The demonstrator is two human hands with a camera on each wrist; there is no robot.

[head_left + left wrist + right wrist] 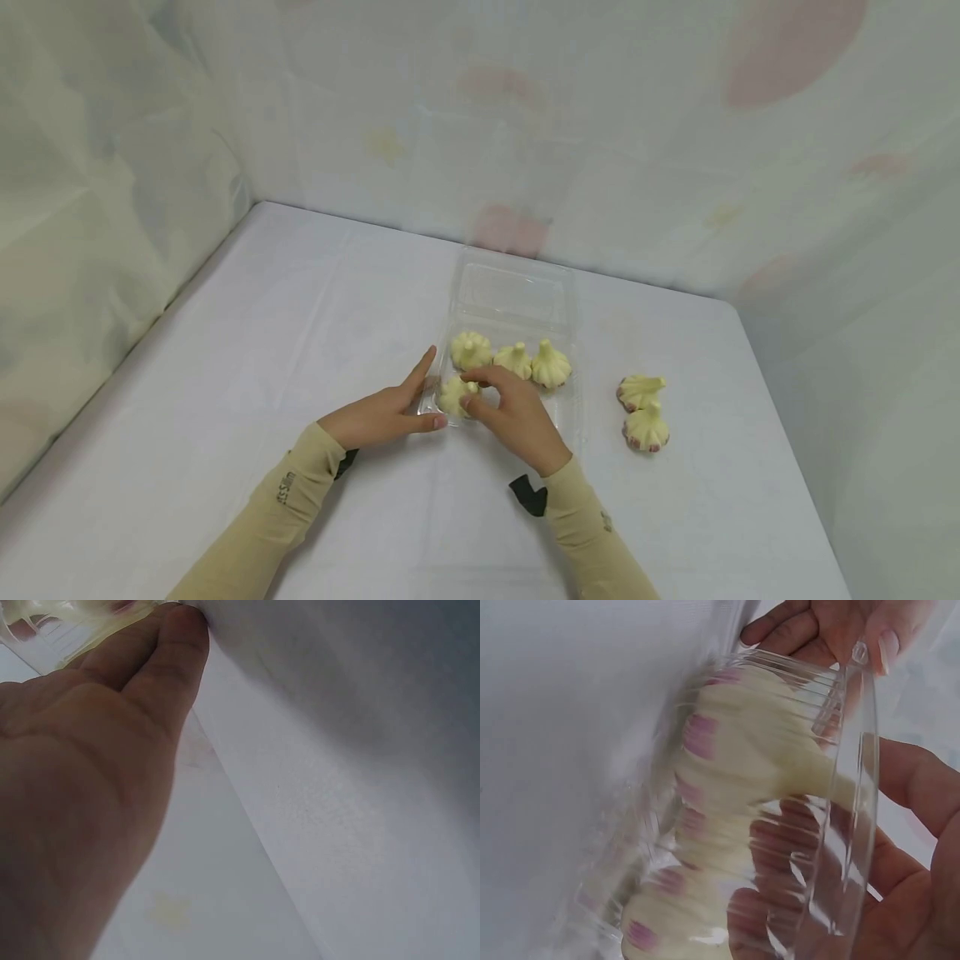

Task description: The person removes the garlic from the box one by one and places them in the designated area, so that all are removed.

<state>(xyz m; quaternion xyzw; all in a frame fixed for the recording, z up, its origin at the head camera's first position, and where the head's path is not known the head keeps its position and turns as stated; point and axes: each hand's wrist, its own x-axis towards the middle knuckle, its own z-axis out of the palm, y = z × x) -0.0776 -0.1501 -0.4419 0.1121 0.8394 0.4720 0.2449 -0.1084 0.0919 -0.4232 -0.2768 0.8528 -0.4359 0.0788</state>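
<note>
A clear plastic clamshell box lies with its lid folded back. In its front left corner sits a pale garlic bulb, purple at the base, which my right hand holds between thumb and fingers. Through the clear wall in the right wrist view, the same garlic bulb shows its stem near the fingers. My left hand rests against the box's left side, fingers extended, thumb at the front corner. Behind are further bulbs in the box: a left one, a middle one and a right one.
Two more garlic bulbs, a rear one and a front one, lie touching on the white table, right of the box. Patterned cloth hangs behind the table and along its sides.
</note>
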